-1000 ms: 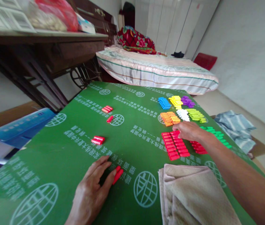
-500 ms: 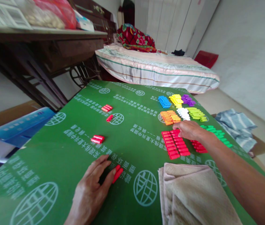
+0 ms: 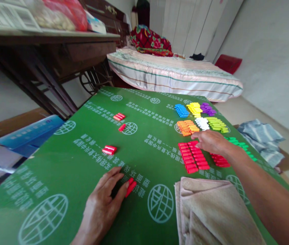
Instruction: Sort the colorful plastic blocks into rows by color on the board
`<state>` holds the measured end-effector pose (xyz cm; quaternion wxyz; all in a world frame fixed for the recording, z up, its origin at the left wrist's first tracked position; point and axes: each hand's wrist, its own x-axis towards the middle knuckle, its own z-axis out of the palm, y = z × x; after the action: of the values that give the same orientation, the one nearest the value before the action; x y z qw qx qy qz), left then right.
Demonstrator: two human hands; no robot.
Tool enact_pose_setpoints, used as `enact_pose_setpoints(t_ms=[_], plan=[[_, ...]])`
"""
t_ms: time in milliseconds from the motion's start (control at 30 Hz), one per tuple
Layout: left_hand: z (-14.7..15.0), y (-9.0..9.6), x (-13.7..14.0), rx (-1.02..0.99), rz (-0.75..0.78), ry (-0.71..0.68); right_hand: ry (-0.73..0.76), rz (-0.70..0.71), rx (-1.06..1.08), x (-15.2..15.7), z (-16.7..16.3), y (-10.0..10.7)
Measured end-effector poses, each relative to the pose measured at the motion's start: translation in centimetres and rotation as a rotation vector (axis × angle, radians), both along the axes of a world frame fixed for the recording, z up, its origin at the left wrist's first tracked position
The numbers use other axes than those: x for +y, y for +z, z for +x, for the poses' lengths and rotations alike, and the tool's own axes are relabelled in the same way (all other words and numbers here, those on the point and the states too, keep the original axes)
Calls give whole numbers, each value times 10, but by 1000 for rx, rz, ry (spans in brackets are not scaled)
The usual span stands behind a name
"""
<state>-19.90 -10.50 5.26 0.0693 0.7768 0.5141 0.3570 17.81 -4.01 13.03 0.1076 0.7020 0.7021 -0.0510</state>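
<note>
My left hand [image 3: 103, 200] lies on the green tabletop with its fingers apart. Its thumb touches the edge of a pair of short red plastic cylinders [image 3: 131, 187]. Off to the right, my right hand [image 3: 209, 141] reaches over the far end of two rows of red cylinders [image 3: 192, 158]. Its fingers are bent together there; whatever lies between the fingertips is hidden. More red cylinders [image 3: 219, 160] sit partly beneath my right forearm. On the left half are a red cluster [image 3: 109, 149], a single red cylinder [image 3: 122, 127] and another small red group [image 3: 119, 116].
Sorted groups stand at the far right: blue [image 3: 181, 111], yellow [image 3: 194, 109], purple [image 3: 208, 109], orange [image 3: 187, 128], white [image 3: 202, 123], lime [image 3: 217, 124] and green [image 3: 241, 148]. A folded beige cloth [image 3: 211, 207] lies at the near right. A bed [image 3: 175, 78] stands beyond the table [image 3: 83, 190].
The view has shifted slightly, so everything appears a little further right. Both hands keep nearly the same places beside the red cylinders.
</note>
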Motion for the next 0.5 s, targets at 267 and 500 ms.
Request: enact_pose_setpoints(t_ms=[267,500], plan=[[3,-1,-4,-50,-46,27,119,-5,202,-36,-58,15],[6,3,-10,-107,-155,29,397,-125,310,-61,-136,-3]])
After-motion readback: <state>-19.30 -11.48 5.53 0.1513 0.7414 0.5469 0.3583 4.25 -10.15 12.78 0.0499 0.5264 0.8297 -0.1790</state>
